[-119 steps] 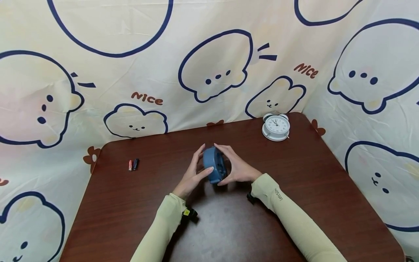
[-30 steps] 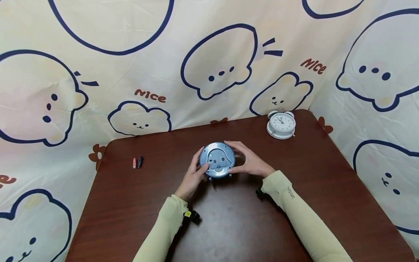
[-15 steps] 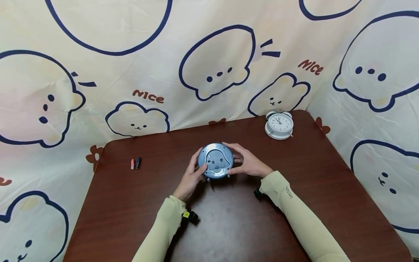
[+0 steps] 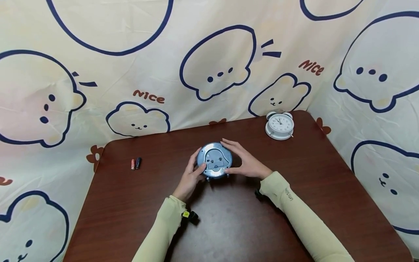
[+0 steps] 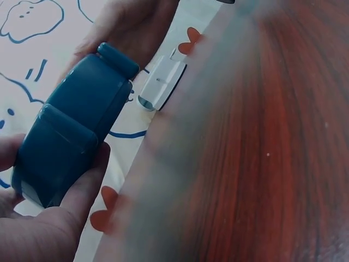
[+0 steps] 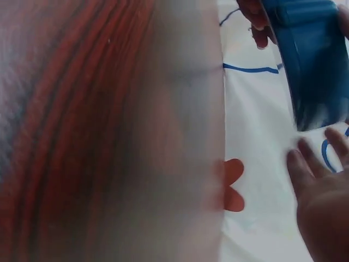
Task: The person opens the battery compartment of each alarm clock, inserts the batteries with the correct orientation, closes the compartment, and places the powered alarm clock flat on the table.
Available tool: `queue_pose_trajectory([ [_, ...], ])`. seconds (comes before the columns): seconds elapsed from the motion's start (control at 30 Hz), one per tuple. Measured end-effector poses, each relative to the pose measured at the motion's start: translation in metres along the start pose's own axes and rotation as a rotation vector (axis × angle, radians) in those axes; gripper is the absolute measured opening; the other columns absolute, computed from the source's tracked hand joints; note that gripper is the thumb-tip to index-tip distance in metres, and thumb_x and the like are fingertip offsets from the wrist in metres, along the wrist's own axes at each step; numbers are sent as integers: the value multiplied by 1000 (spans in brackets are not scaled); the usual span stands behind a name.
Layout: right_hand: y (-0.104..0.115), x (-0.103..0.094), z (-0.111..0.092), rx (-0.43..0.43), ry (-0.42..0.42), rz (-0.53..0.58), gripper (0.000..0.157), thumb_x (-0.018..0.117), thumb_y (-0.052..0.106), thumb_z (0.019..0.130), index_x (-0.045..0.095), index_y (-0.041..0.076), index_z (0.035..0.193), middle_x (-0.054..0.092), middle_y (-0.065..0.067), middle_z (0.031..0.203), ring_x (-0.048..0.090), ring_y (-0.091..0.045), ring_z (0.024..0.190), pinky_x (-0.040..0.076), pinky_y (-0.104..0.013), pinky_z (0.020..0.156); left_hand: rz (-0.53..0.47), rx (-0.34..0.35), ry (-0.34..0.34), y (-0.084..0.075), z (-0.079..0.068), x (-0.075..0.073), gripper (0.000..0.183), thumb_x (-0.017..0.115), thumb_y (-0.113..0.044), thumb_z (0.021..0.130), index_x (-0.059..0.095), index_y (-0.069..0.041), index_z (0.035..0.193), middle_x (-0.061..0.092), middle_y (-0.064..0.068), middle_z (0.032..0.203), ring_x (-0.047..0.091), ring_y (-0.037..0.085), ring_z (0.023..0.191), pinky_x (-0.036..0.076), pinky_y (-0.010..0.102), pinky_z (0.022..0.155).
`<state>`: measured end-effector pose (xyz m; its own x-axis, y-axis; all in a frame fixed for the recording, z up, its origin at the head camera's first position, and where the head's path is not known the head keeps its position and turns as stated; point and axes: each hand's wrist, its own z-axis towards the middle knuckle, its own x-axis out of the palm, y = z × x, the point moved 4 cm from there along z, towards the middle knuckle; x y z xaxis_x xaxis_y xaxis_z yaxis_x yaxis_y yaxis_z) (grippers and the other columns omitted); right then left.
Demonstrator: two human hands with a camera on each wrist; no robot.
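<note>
Left hand (image 4: 190, 179) on glossy round clock (image 4: 215, 160)

In the upper right of the frame, a blue object (image 6: 313, 60) is leaning a little, and the left hand (image 6: 258, 22) is touching its left side. In the lower right, the right hand (image 6: 326, 204) is pointing its blurred fingers upward, just below this object. A reddish table (image 6: 71, 136) is filling the left side, and a white cloth (image 6: 256, 120) is showing blue lines (image 6: 251, 68) and reddish petals (image 6: 235, 170).
</note>
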<state>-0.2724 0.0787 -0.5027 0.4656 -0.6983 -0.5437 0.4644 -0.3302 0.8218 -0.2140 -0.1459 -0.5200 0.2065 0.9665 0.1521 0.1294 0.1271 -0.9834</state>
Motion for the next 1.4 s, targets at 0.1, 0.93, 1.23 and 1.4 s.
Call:
queue_pose_trajectory([
  [0.1,10,2,3,-42,-1,-94,84,81,42,91,37,28,162,23,11,171,20,-18,159,31,-58,122,-7,2,5,0,0,-1,63,52,-22,110,22,-34,164,24,9,165,56,24,120,56,34,85],
  [0.93,47,13,15,-416,-11,-542,45,81,30,92,72,9,131,68,-7,139,63,-20,131,53,-41,106,-14,-5,27,3,3,-8,62,52,-18,110,26,-35,163,33,9,160,62,18,109,55,31,74],
  [1.23,53,13,13,-494,-53,-576,42,85,28,88,77,7,123,74,-8,125,70,-19,121,57,-37,99,15,-6,30,4,2,-8,62,52,-19,110,26,-34,164,35,8,159,60,19,109,55,36,78],
  [1.4,53,14,11,-517,-63,-569,41,85,25,88,77,6,122,75,-8,122,71,-20,119,58,-35,98,7,-2,32,4,2,-7,62,52,-20,110,25,-33,164,33,9,161,60,19,112,56,36,79],
])
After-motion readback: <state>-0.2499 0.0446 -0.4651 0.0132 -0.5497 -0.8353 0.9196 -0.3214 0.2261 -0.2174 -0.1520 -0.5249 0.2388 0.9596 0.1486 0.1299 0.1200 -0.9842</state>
